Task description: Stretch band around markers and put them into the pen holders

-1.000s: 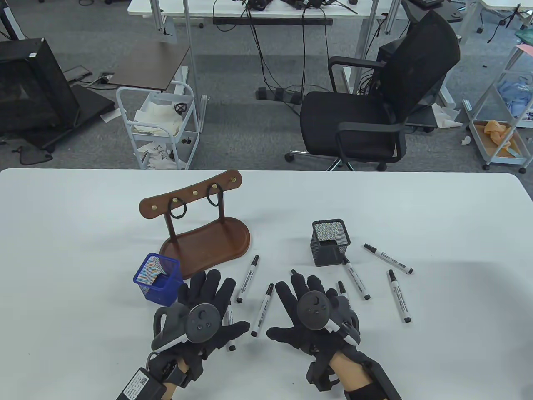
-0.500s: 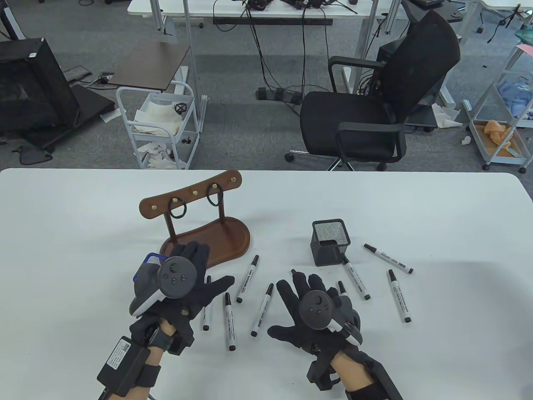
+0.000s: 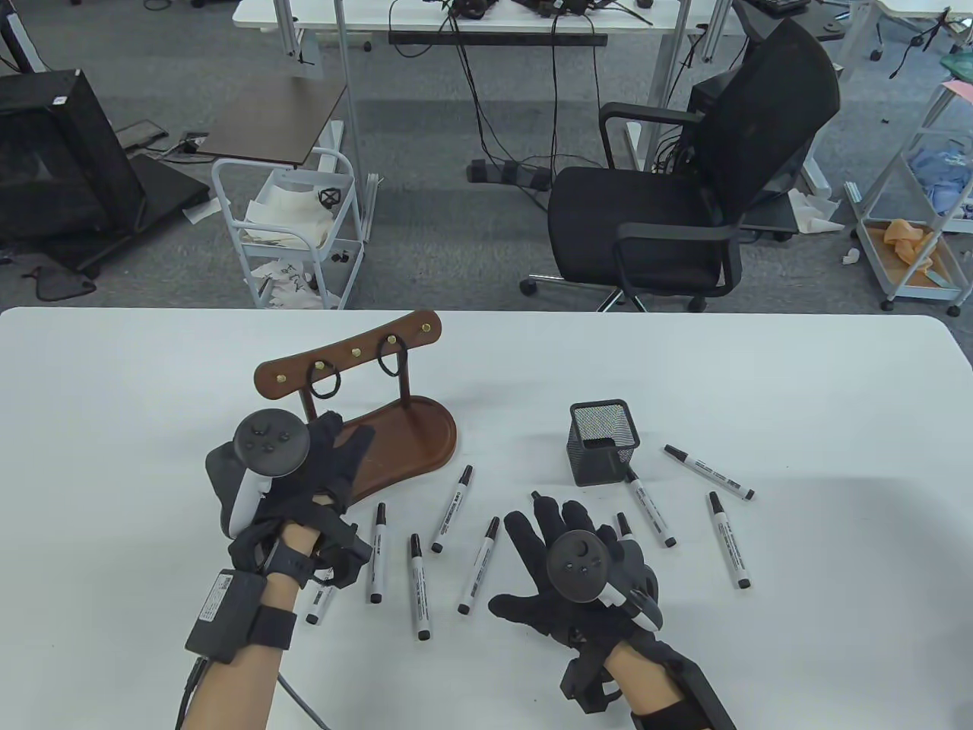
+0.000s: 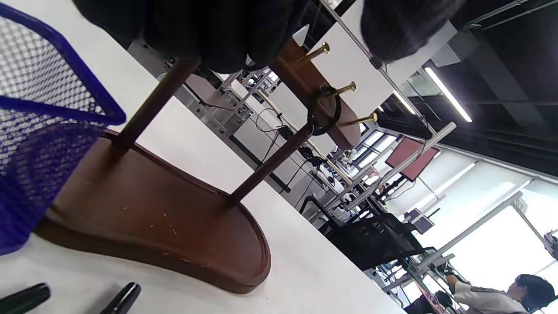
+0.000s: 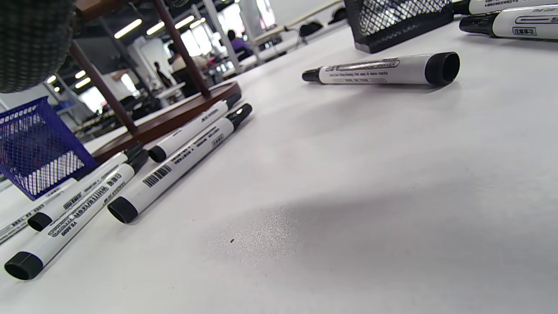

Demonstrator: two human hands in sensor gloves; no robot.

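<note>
White tabletop (image 3: 798, 380): markers (image 3: 479, 564) scattered near front edge, bands (image 3: 327, 384) on wooden rack (image 3: 395, 445). Left hand (image 3: 304, 479) over rack base, fingers extended, empty. Right hand (image 3: 566, 570) flat, splayed.

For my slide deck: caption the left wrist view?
Blue mesh pen holder beside wooden hook stand, black band on brass peg.

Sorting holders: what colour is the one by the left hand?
Blue mesh pen holder; clearest in the left wrist view.

Glossy wooden rack (image 3: 380, 449) (brass pegs)
</note>
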